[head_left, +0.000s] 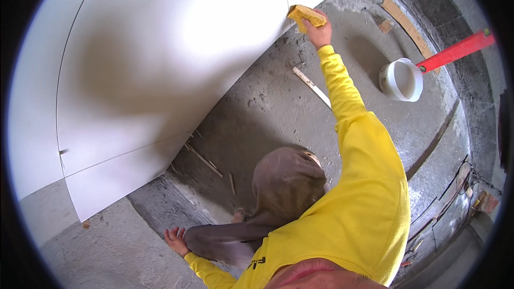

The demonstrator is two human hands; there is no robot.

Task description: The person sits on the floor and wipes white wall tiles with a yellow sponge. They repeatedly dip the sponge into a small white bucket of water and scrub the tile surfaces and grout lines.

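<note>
The yellow sleeve (364, 182) fills the near view, and from it the right hand (318, 33) reaches far up with its fingers closed around a yellow sponge (305, 16), which is pressed against the lower edge of the white wall tile (176, 48), probably to wipe along the seam there. The left hand (175, 240) lies flat with fingers spread wide on the grey floor (107, 251), likely propping the body, with a bent knee (286, 179) just beyond its fingertips. A white bucket (400, 79) and red level (456, 51) sit off past the sponge hand, apart from it.
</note>
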